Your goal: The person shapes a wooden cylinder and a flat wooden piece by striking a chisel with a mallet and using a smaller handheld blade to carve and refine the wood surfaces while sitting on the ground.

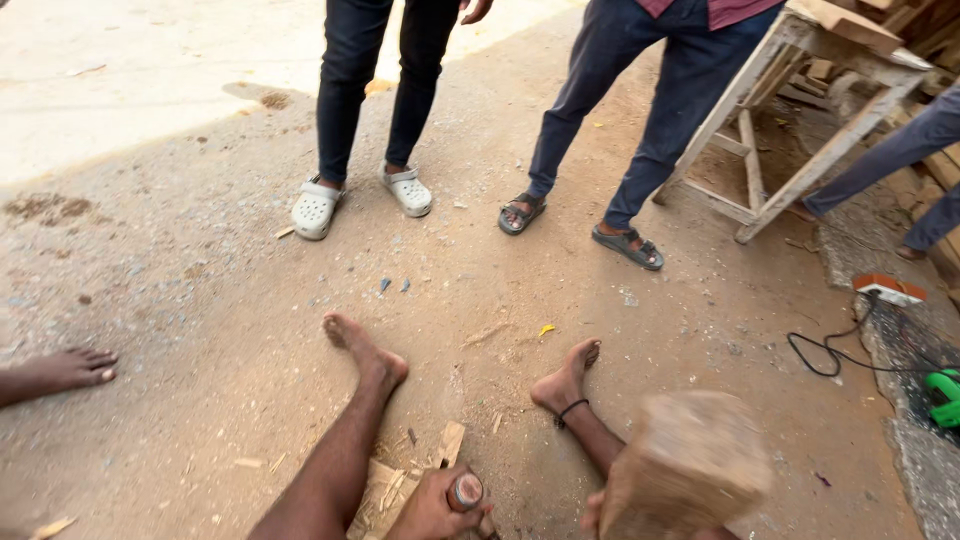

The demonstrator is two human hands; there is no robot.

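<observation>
I sit on dusty ground with my bare legs stretched out. My left hand (432, 512) grips the handle of a chisel (464, 492), its round butt end facing up, held over a pale wooden piece (448, 445) with chips around it. My right hand (600, 515) holds a blocky wooden mallet (690, 462), raised and blurred with motion, just right of the chisel. Most of the right hand is hidden behind the mallet head.
Two people stand ahead, one in white clogs (316, 208), one in dark sandals (628, 245). A wooden trestle bench (760, 190) stands at upper right. A black cable (830, 355), an orange-white socket block (888, 289) and a green power tool (944, 396) lie right. Another person's bare foot (70, 368) is at left.
</observation>
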